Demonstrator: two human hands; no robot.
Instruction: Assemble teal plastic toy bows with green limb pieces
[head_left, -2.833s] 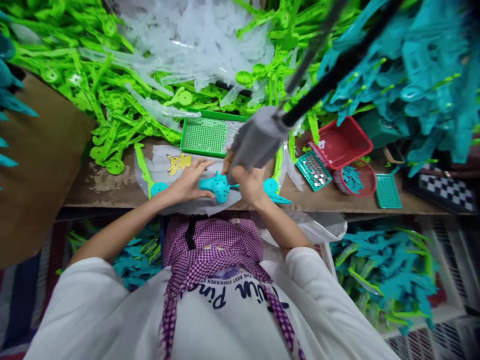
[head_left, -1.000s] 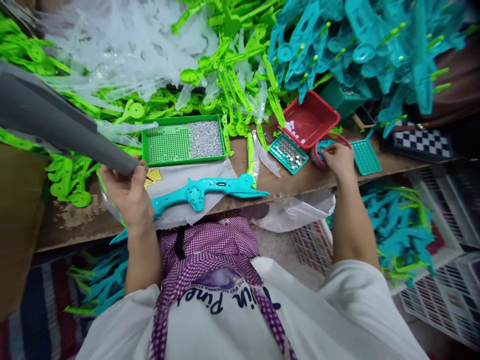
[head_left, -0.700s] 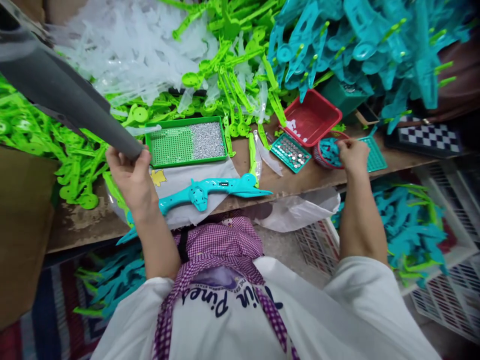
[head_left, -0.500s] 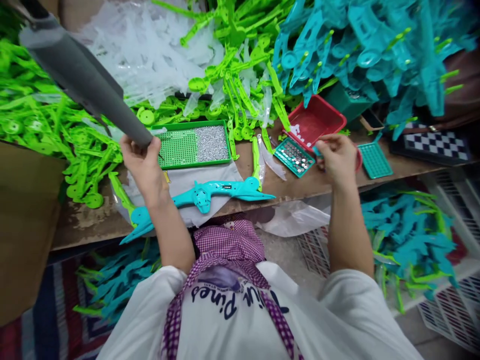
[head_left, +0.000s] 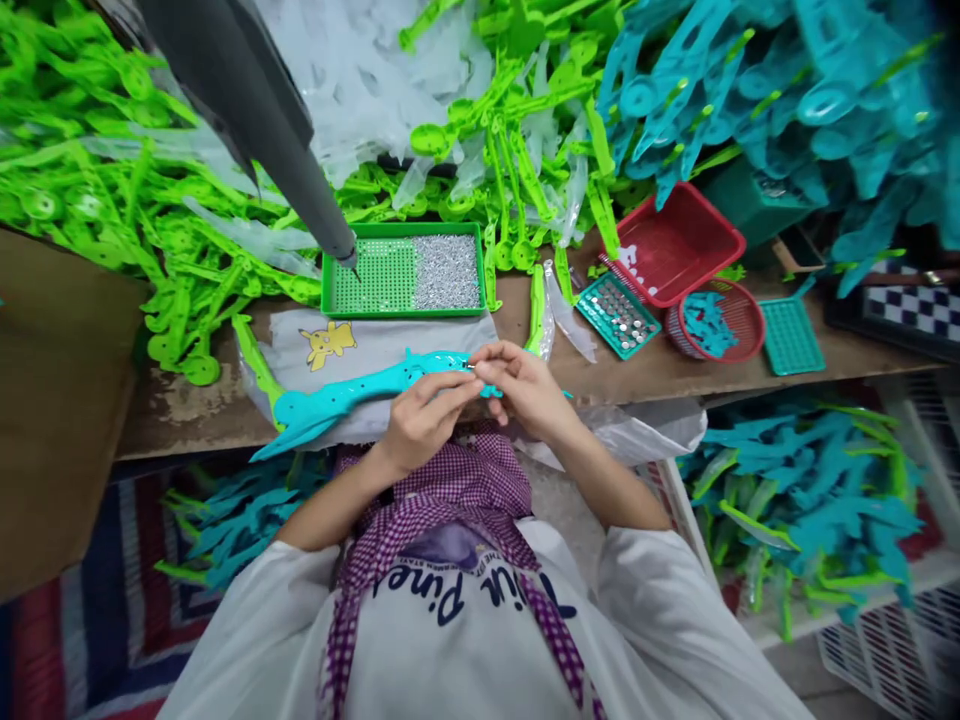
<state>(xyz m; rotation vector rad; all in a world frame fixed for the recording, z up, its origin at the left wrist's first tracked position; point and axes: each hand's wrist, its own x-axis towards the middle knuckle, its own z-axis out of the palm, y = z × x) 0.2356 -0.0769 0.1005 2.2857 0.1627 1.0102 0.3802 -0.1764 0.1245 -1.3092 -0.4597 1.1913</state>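
Note:
A long turquoise plastic part (head_left: pixel 352 388) lies across a grey cloth (head_left: pixel 289 340) at the bench's front edge. Over its right half, my left hand (head_left: pixel 424 415) and my right hand (head_left: pixel 525 385) meet with closed fingertips. Something small with a metallic glint shows between them, too tiny to name. My fingers hide much of the part's right end. To the upper left, a grey powered screwdriver (head_left: pixel 300 180) hangs tip down, with no hand on it, above a green tray (head_left: pixel 405 314) of small silver screws.
Green parts (head_left: pixel 90 210), translucent pieces (head_left: pixel 375 80) and turquoise parts (head_left: pixel 720 90) are heaped behind. On the right stand a teal tray of metal discs (head_left: pixel 619 315), a red bin (head_left: pixel 686 250) and a red basket (head_left: pixel 742 345) with turquoise pieces. A cardboard box (head_left: pixel 67 400) borders the left.
My left hand has let go of the screwdriver and come down to the turquoise part. My right hand has moved left from the red basket to the same spot.

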